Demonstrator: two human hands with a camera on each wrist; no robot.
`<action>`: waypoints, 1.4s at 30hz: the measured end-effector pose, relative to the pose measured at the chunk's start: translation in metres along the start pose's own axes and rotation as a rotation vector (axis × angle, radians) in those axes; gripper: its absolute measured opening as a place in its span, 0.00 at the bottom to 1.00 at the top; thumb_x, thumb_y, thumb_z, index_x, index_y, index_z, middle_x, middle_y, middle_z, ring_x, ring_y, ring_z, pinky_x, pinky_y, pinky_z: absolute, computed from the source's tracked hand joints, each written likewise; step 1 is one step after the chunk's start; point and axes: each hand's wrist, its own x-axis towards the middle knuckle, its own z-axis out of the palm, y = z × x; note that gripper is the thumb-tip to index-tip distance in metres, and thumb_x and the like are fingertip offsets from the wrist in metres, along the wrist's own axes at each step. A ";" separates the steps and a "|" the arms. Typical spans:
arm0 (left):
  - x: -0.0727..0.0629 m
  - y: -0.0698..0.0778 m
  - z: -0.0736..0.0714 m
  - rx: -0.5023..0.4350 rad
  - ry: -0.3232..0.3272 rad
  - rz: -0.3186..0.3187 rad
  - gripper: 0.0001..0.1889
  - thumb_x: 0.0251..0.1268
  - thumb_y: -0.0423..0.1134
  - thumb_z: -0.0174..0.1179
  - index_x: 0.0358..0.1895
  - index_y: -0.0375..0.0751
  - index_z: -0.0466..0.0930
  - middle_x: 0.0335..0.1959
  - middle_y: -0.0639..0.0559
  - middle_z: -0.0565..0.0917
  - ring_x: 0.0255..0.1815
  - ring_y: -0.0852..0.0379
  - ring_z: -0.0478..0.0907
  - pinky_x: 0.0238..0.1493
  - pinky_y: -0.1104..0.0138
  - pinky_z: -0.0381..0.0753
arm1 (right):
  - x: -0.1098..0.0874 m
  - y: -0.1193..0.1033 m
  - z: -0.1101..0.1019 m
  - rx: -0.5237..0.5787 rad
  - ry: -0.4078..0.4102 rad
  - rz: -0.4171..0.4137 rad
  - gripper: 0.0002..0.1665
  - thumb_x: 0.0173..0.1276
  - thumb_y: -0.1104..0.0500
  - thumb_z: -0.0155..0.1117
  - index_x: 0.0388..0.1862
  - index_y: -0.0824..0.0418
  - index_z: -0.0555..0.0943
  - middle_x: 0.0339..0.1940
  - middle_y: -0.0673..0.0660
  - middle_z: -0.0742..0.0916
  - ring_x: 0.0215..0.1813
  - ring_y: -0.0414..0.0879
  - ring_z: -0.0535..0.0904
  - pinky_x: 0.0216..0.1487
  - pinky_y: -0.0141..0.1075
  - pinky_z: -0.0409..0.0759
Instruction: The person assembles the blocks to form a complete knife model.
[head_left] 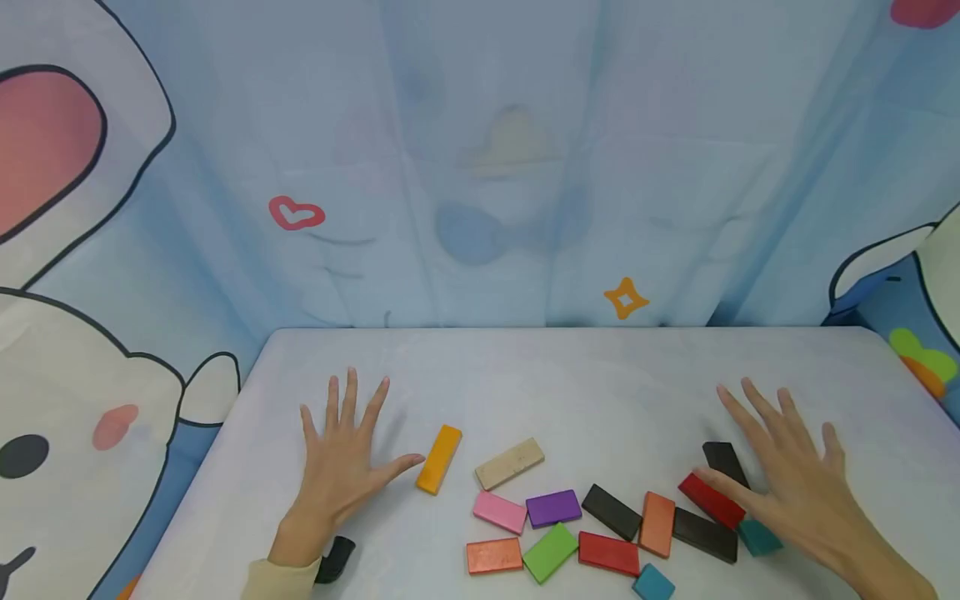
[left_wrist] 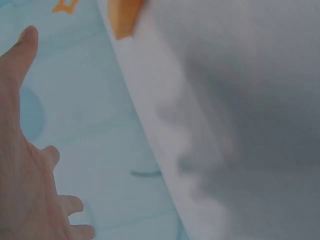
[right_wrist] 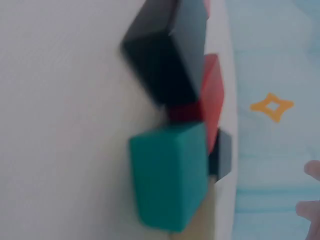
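Left hand: the left hand (head_left: 337, 471) hovers over the table (head_left: 570, 392), fingers spread apart, grasping nothing.
Yellow block: the yellow block (head_left: 439, 460) lies flat beside the left thumb; the left wrist view shows a gap between them. It looks light, rigid and hard to break; pinch it across its long sides.
Right hand: the right hand (head_left: 798, 479) also has its fingers apart and holds nothing; its thumb overhangs the red block (head_left: 711, 502).
Red block: it lies between two dark blocks, the far one (head_left: 724, 461) and the near one (head_left: 705, 534). Its painted faces look smooth and may slip a little; its crowded sides probably make the ends easier to grasp.
Teal block: the teal block (head_left: 759, 538) sits against the red one, probably light and stiff too.
Containers: none shows; these blocks lie directly on the table.
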 end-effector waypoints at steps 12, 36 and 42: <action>0.014 0.046 0.010 -0.145 0.067 0.112 0.51 0.68 0.76 0.54 0.78 0.36 0.65 0.72 0.33 0.70 0.69 0.34 0.69 0.63 0.41 0.76 | 0.007 -0.049 -0.017 0.009 0.022 -0.119 0.71 0.55 0.30 0.76 0.89 0.43 0.47 0.84 0.68 0.57 0.84 0.74 0.38 0.69 0.78 0.19; 0.018 0.069 0.031 -0.122 -0.107 0.003 0.18 0.62 0.35 0.71 0.51 0.28 0.85 0.37 0.46 0.78 0.32 0.56 0.73 0.27 0.62 0.80 | 0.027 -0.112 -0.025 0.099 0.066 -0.393 0.56 0.57 0.42 0.81 0.82 0.45 0.64 0.78 0.61 0.71 0.80 0.68 0.57 0.73 0.79 0.44; 0.039 0.067 0.026 -0.034 -0.104 0.065 0.15 0.63 0.29 0.69 0.52 0.32 0.85 0.42 0.43 0.81 0.37 0.51 0.79 0.31 0.58 0.87 | 0.025 -0.118 -0.020 0.129 0.043 -0.411 0.53 0.60 0.44 0.80 0.82 0.43 0.65 0.77 0.59 0.72 0.79 0.67 0.59 0.72 0.79 0.46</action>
